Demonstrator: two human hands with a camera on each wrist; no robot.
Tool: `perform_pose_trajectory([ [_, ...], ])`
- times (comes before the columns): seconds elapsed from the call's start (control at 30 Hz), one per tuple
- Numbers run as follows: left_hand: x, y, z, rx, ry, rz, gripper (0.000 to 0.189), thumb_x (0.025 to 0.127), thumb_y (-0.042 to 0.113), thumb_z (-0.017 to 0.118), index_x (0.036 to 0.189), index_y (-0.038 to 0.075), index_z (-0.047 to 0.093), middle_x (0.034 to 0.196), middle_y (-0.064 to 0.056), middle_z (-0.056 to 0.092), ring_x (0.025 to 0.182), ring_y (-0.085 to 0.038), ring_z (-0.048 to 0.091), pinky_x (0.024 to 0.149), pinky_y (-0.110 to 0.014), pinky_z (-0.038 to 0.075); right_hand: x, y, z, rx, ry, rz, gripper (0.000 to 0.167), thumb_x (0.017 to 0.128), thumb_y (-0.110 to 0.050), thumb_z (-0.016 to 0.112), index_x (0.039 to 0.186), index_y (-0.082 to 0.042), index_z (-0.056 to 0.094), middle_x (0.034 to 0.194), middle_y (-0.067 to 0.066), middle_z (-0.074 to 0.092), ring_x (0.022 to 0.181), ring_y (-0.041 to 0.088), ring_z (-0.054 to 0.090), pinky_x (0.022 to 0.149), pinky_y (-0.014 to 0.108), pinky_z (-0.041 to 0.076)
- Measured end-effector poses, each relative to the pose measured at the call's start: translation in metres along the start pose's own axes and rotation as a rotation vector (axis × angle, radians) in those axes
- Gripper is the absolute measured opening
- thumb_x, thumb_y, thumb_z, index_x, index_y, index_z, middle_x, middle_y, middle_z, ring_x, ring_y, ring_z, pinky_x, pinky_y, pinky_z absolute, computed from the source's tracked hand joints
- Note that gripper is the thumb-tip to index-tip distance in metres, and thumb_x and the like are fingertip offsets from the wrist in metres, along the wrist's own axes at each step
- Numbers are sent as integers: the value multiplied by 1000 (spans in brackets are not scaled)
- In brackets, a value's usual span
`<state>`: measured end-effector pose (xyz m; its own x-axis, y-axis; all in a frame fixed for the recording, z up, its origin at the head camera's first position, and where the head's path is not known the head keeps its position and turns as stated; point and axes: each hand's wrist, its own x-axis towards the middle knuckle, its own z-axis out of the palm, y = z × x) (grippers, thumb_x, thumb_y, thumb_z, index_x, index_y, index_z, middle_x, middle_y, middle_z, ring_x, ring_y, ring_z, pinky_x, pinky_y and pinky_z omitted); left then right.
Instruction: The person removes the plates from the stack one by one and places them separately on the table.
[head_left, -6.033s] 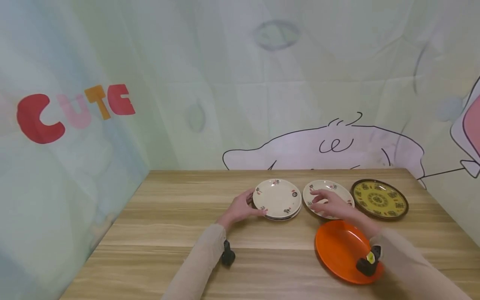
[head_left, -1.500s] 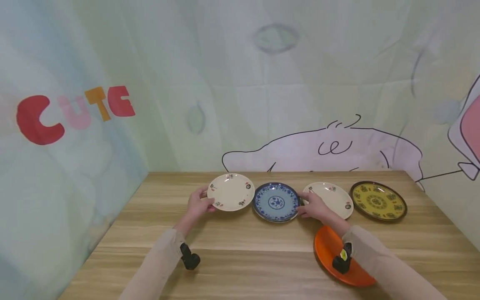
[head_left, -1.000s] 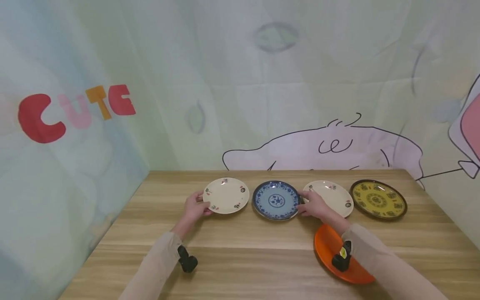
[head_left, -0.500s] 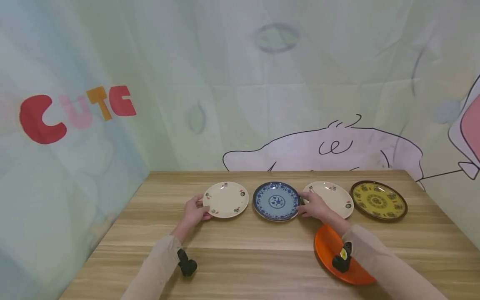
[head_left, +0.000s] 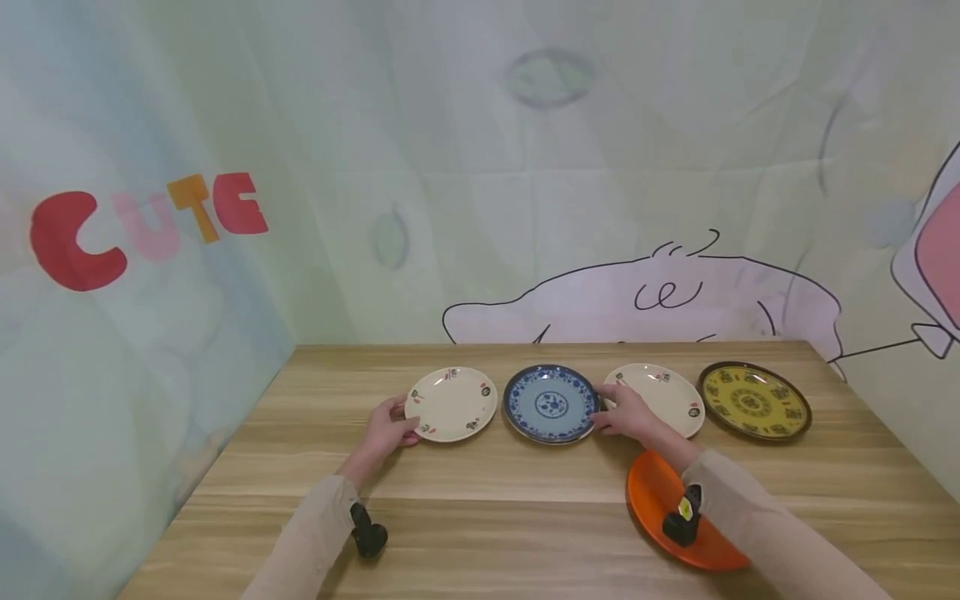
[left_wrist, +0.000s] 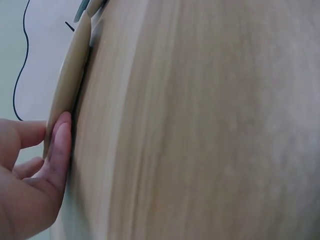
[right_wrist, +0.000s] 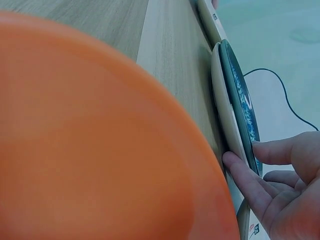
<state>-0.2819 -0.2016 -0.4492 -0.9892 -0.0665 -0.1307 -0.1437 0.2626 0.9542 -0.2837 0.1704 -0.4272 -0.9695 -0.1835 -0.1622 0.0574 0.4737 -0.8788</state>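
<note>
Left hand point(head_left: 388, 427): fingers pinch the left rim of the leftmost cream plate point(head_left: 452, 405).
Right hand point(head_left: 628, 412): fingers curled on the right rim of the blue floral plate point(head_left: 552, 404), stacked on a pale plate point(right_wrist: 223, 95).
Leftmost cream plate: now lowered, gap opened beside blue floral plate; tabletop point(head_left: 510, 533) contact unclear.
Plate separation: apparently achieved.

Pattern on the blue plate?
Blue plate: dark blue florals on its border and centre, clearest in the head view.
</note>
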Motion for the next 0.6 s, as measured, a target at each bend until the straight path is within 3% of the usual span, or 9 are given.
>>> perform_pose_trajectory([
  [0.43,0,0,-6,70,-16,12,60,84,-2,59,135,-10,29,123,-34,45,64,-10,59,60,-23,55,1,1,0,0,-6,-18,60,81,6,60,134,10,33,138,35,25,68,13,62,64,29,56],
  [0.6,4,1,-9,101,-3,-9,56,84,-1,59,132,-9,34,123,-32,46,78,-18,62,68,-26,56,2,3,-1,-12,3,-13,60,81,6,60,134,10,33,138,34,25,69,13,62,64,29,56],
])
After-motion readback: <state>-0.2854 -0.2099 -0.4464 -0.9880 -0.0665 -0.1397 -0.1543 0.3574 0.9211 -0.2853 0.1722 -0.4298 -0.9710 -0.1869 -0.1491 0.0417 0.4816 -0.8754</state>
